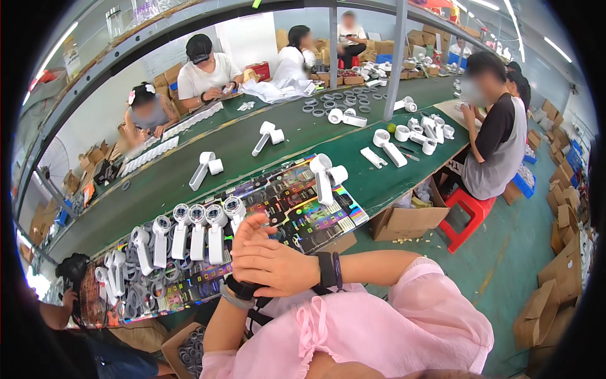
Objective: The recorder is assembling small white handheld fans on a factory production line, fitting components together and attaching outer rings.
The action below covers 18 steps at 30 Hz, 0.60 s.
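My left hand (pixel 247 228) is raised in front of my chest, fingers partly curled and nothing visible in them. My right hand (pixel 274 265) lies across its back and wrist, fingers stretched out and touching it. A black band (pixel 241 288) circles my left wrist, just below the right hand. Beside my left hand, a row of white handheld fan bodies (pixel 197 235) with round heads lies on a colourful printed board (pixel 278 208). Grey rings (pixel 158 289) are heaped among them. Another white body (pixel 324 183) with a round head lies at the board's right end.
A green conveyor belt (pixel 240 165) runs beyond the board, carrying white fan parts (pixel 203 170) and grey rings (pixel 344 99). Metal posts (pixel 396 60) rise from the bench. At right are a cardboard box (pixel 407 221), a red stool (pixel 466 218) and a seated person (pixel 499 139). Others sit opposite.
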Available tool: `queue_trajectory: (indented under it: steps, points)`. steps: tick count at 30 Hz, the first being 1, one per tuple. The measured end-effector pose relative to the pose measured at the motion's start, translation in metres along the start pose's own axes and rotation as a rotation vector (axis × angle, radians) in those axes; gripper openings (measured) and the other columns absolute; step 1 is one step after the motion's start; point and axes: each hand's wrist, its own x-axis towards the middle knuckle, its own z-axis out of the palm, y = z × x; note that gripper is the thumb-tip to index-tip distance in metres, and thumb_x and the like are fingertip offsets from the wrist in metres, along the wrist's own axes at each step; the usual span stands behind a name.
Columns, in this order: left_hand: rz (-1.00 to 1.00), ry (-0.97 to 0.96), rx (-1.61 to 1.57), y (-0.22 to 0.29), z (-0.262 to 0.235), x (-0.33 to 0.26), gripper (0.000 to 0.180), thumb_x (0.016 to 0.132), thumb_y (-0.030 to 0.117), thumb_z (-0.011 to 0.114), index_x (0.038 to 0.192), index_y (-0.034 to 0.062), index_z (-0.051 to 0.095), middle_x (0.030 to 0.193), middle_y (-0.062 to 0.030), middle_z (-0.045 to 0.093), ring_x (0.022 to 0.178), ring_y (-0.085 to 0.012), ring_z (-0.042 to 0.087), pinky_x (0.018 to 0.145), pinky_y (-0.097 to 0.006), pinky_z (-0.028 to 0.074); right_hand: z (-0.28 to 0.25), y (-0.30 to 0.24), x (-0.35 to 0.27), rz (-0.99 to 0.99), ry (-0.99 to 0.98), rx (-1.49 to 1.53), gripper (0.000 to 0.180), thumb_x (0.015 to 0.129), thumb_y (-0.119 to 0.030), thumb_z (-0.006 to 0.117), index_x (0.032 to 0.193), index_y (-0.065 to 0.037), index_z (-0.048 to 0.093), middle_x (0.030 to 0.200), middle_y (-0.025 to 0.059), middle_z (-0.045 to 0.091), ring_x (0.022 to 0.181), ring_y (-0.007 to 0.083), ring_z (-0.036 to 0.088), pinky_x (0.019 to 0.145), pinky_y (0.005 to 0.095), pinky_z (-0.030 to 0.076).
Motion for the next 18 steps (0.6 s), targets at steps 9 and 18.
queue_trajectory:
  steps: [9,18]
  points:
    - [-0.063,0.223,0.349,0.013,0.05,-0.022,0.044,0.085,0.008,0.063,0.126,0.0047,0.049,0.118,-0.0063,0.054,0.1,-0.0202,0.059,0.076,-0.031,0.054,-0.025,-0.02,-0.009,-0.113,-0.163,0.048,0.088,0.06,-0.043,0.078,0.135,-0.01,0.045,0.145,0.0101,0.038,0.139,0.0316,0.03,0.113,0.053,0.02]
    - [-0.158,0.129,0.706,0.012,0.092,-0.002,0.032,0.087,0.016,0.063,0.117,0.0071,0.056,0.109,-0.0025,0.059,0.089,-0.0113,0.059,0.069,-0.023,0.048,-0.041,0.006,-0.008,-0.296,-0.083,-0.067,0.077,0.056,-0.037,0.077,0.125,-0.016,0.05,0.134,0.0094,0.049,0.126,0.0309,0.046,0.105,0.0564,0.032]
